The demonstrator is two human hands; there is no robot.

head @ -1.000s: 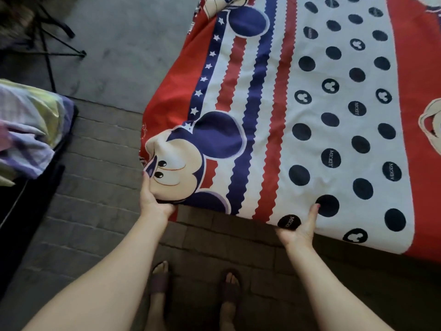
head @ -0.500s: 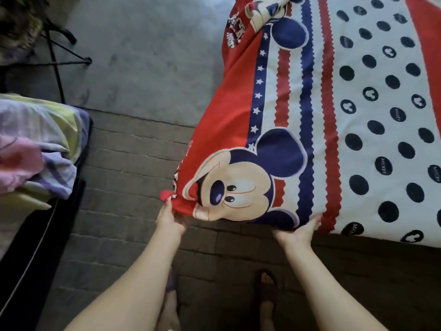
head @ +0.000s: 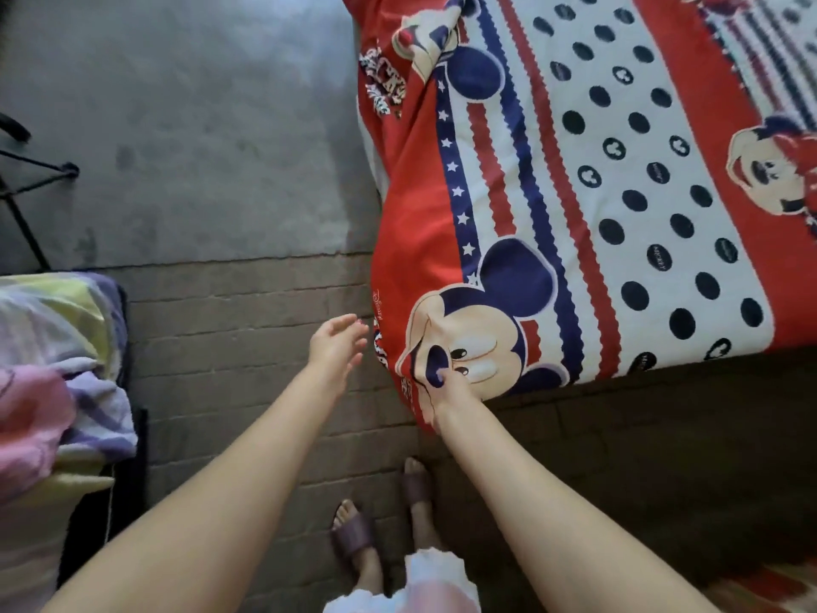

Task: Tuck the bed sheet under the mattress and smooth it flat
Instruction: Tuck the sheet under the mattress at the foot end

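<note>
Grey concrete floor (head: 185,126) across upper left, w/ brick-pattern paving (head: 247,347) below it. Red, white & blue cartoon-mouse bed sheet (head: 619,192) spread over mattress, filling upper right; polka-dot band down the middle, wavy stripes & star strip toward left edge, red border draped over the side. White bit of mattress (head: 369,143) showing at left edge under the red border. Near corner of sheet bunched & hanging down past bed edge, not yet tucked. Pile of pastel bedding (head: 53,369) at far left, well apart from bed. Black tripod legs (head: 26,179) at upper left on concrete. Right hand (head: 446,391) at the near corner, fingers dug into the printed mouse face, gripping bunched cloth; exact finger curl mostly hidden by fabric. Left hand (head: 338,342) free in the air just beside the sheet's hanging red side, fingers loosely spread, holding nothing, no clear contact w/ cloth. Hands apart, w/ corner between them. Two feet in dark slippers (head: 353,535) on paving below, near bed corner. White frilly garment hem (head: 424,581) at bottom edge.
</note>
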